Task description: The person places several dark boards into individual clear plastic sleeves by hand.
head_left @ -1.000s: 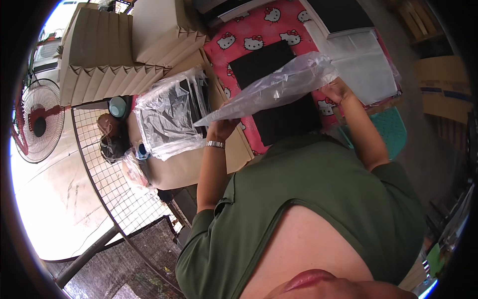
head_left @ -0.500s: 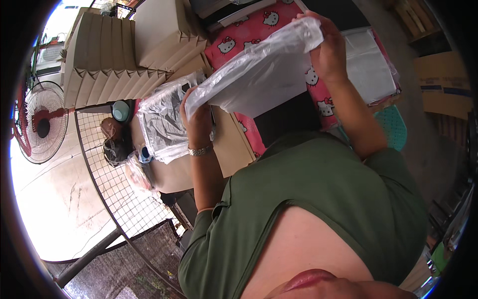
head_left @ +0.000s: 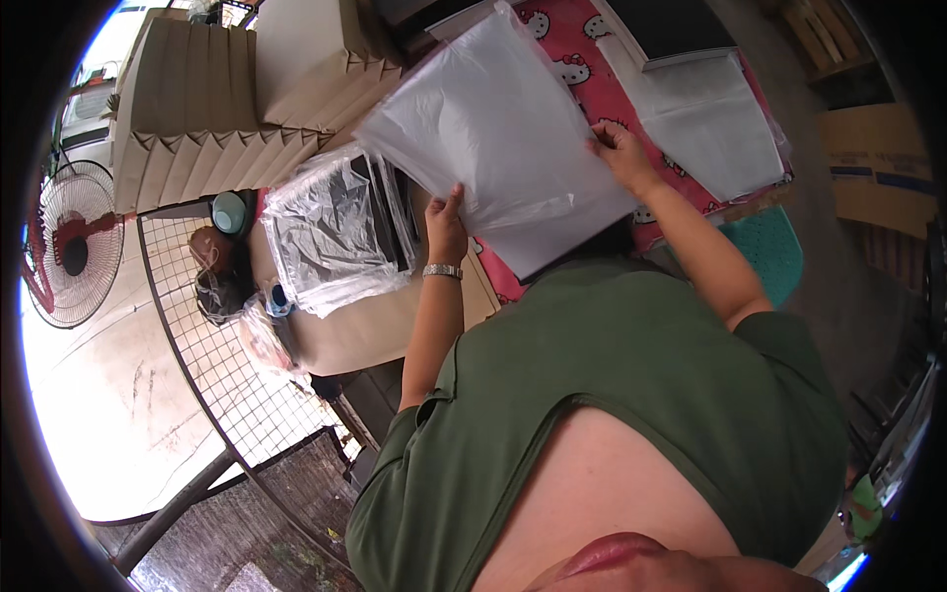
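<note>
Between my hands, a clear plastic sleeve point(head_left: 513, 138) with a white sheet inside lies tilted over the table, its near corner close to my shirt. My left hand point(head_left: 447, 229), with a metal watch on the wrist, is closed on the sleeve's left edge. On the opposite edge my right hand point(head_left: 621, 158) pinches the plastic between thumb and fingers. A dark flat piece point(head_left: 607, 240) shows partly from under the sleeve. To the left sits a pile of plastic-wrapped black flat items point(head_left: 330, 237); to the right, a stack of clear plastic sleeves point(head_left: 705, 128).
Tall stacks of folded brown cardboard point(head_left: 192, 89) rise at the far left. A black flat panel point(head_left: 671, 30) lies at the back right on the pink patterned cloth point(head_left: 567, 69). Beyond the wire grid point(head_left: 182, 276) stands a fan point(head_left: 79, 247). A teal plastic basket or seat point(head_left: 769, 252) is at right.
The sleeve has come down from a raised, edge-on position to lie flatter and nearer me. My right hand has moved lower, my left slightly right and down along its edge.
</note>
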